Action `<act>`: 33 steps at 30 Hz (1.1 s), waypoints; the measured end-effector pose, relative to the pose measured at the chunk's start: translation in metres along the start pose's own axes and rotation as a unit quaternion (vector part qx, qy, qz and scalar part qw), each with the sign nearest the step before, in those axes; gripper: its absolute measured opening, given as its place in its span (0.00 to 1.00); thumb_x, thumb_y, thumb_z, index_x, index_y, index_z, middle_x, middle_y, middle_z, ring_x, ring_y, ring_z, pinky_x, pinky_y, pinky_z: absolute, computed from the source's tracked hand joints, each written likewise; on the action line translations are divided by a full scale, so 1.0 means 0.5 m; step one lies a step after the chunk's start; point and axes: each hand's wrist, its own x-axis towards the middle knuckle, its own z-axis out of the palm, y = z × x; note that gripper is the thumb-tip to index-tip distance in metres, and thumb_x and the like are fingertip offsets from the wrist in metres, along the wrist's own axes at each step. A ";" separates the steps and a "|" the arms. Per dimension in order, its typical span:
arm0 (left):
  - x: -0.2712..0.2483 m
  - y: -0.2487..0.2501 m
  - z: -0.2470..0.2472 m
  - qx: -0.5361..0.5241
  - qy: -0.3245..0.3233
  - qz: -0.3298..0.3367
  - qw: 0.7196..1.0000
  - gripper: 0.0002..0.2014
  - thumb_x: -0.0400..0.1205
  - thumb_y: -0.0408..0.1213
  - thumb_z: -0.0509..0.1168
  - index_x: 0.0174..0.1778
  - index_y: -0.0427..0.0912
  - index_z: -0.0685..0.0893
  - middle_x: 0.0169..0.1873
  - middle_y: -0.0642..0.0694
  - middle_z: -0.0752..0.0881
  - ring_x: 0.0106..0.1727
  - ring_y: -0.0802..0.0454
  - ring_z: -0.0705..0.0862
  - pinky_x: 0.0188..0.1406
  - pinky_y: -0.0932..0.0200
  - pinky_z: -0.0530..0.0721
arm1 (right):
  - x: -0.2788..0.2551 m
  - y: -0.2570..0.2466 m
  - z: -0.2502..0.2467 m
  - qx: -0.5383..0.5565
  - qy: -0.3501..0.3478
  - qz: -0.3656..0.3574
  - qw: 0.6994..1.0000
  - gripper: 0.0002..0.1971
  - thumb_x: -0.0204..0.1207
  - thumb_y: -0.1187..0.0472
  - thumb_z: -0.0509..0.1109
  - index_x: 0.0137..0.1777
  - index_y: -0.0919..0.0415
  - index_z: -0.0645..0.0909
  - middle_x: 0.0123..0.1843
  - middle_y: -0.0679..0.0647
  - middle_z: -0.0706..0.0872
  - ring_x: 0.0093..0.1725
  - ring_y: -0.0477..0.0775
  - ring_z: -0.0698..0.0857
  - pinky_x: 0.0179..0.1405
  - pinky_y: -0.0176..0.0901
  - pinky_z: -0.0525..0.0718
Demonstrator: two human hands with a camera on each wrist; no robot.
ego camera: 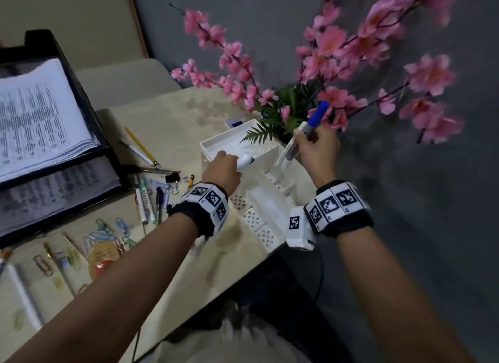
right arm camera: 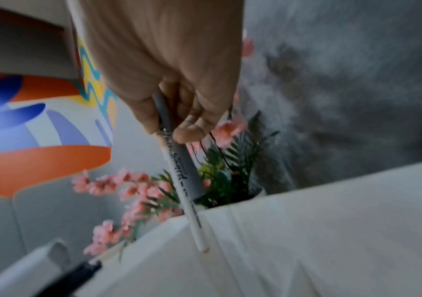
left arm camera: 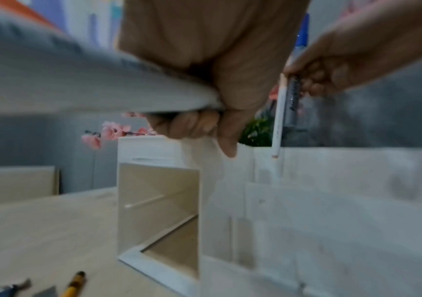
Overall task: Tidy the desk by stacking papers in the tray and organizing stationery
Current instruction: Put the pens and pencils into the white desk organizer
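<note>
A: Right hand (ego camera: pixel 320 149) pinches blue-capped marker (ego camera: pixel 302 135) plus white pencil (right arm camera: pixel 194 225), tips over the white desk organizer (ego camera: pixel 259 200), table's 2 o'clock.

B: Left hand (ego camera: pixel 224 170) clamps a white marker (ego camera: pixel 244 161). Risk: the thin pencil slips free, missing its slot.

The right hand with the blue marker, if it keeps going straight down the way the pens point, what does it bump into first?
Most likely the white organizer. The right hand holds the blue marker and a thin white pencil, tips just above its rim, though depth is blurry.
</note>
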 end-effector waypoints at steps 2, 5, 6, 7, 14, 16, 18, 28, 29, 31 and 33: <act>-0.008 -0.004 0.009 0.032 0.017 -0.017 0.999 0.12 0.81 0.31 0.60 0.59 0.36 0.81 0.58 0.36 0.81 0.59 0.34 0.81 0.51 0.47 0.78 | 0.002 0.023 0.014 -0.033 -0.009 0.006 0.999 0.06 0.74 0.65 0.70 0.40 0.69 0.80 0.35 0.57 0.80 0.27 0.42 0.75 0.23 0.22 0.68; -0.018 -0.014 0.010 0.050 0.049 -0.026 0.997 0.10 0.80 0.28 0.59 0.55 0.36 0.81 0.55 0.35 0.83 0.57 0.34 0.82 0.46 0.47 0.77 | -0.009 0.051 0.045 -0.098 -0.090 0.037 0.990 0.03 0.73 0.64 0.68 0.40 0.64 0.80 0.38 0.61 0.83 0.38 0.54 0.79 0.36 0.34 0.71; -0.022 -0.020 0.007 0.049 0.052 -0.030 0.997 0.10 0.80 0.27 0.59 0.54 0.36 0.82 0.54 0.35 0.83 0.57 0.34 0.82 0.47 0.47 0.78 | -0.015 0.057 0.055 -0.115 -0.118 0.042 0.986 0.03 0.73 0.64 0.68 0.40 0.63 0.79 0.40 0.63 0.85 0.41 0.57 0.80 0.39 0.38 0.72; -0.025 -0.028 0.002 0.047 0.052 -0.034 0.997 0.10 0.80 0.28 0.60 0.54 0.35 0.82 0.54 0.34 0.84 0.57 0.34 0.82 0.48 0.46 0.78 | -0.021 0.063 0.067 -0.130 -0.143 0.043 0.980 0.03 0.73 0.65 0.68 0.39 0.62 0.79 0.42 0.64 0.86 0.44 0.60 0.82 0.42 0.42 0.74; -0.034 -0.066 -0.035 -0.006 0.058 -0.040 0.997 0.12 0.81 0.37 0.65 0.55 0.32 0.82 0.52 0.32 0.83 0.55 0.36 0.82 0.44 0.53 0.73 | -0.040 0.053 0.135 -0.174 -0.233 0.036 0.956 0.05 0.74 0.63 0.66 0.46 0.64 0.81 0.50 0.65 0.85 0.51 0.65 0.84 0.50 0.49 0.81; -0.034 -0.047 -0.050 -0.088 0.098 -0.029 0.991 0.13 0.82 0.39 0.63 0.53 0.31 0.81 0.45 0.34 0.81 0.49 0.39 0.80 0.40 0.56 0.67 | -0.036 0.053 0.135 -0.162 -0.244 0.051 0.955 0.09 0.74 0.62 0.70 0.51 0.66 0.82 0.52 0.64 0.86 0.52 0.64 0.85 0.54 0.50 0.84; -0.030 -0.025 -0.062 -0.256 0.107 -0.035 0.960 0.13 0.84 0.41 0.61 0.47 0.33 0.82 0.39 0.38 0.80 0.38 0.42 0.80 0.39 0.57 0.71 | -0.029 0.051 0.126 -0.137 -0.227 0.047 0.963 0.12 0.72 0.60 0.72 0.53 0.66 0.83 0.52 0.61 0.87 0.51 0.60 0.85 0.56 0.49 0.84; 0.037 0.063 -0.051 -0.471 0.026 0.025 0.881 0.19 0.85 0.49 0.57 0.55 0.39 0.85 0.49 0.46 0.85 0.51 0.54 0.83 0.54 0.62 0.82 | -0.009 -0.009 0.062 0.091 -0.326 0.017 0.941 0.17 0.78 0.69 0.66 0.28 0.54 0.75 0.15 0.42 0.79 0.17 0.37 0.76 0.20 0.28 0.72; 0.045 0.064 -0.044 -0.438 0.036 0.025 0.898 0.22 0.82 0.54 0.58 0.51 0.38 0.86 0.45 0.45 0.85 0.48 0.53 0.83 0.54 0.57 0.81 | -0.003 -0.004 0.059 0.074 -0.315 0.011 0.946 0.18 0.78 0.69 0.66 0.27 0.55 0.73 0.17 0.44 0.78 0.19 0.39 0.76 0.23 0.32 0.73; 0.056 0.063 -0.030 -0.381 0.069 0.016 0.922 0.23 0.80 0.57 0.60 0.41 0.37 0.83 0.36 0.43 0.82 0.39 0.53 0.79 0.44 0.57 0.75 | 0.004 0.015 0.055 0.027 -0.264 0.002 0.964 0.15 0.76 0.67 0.68 0.29 0.56 0.74 0.24 0.48 0.79 0.26 0.49 0.80 0.30 0.43 0.78; 0.060 0.059 -0.019 -0.333 0.110 -0.003 0.937 0.17 0.81 0.52 0.62 0.40 0.40 0.81 0.36 0.43 0.81 0.40 0.52 0.78 0.38 0.60 0.70 | 0.003 0.034 0.050 -0.015 -0.215 0.009 0.977 0.07 0.75 0.67 0.68 0.38 0.56 0.76 0.30 0.50 0.79 0.36 0.58 0.85 0.40 0.50 0.84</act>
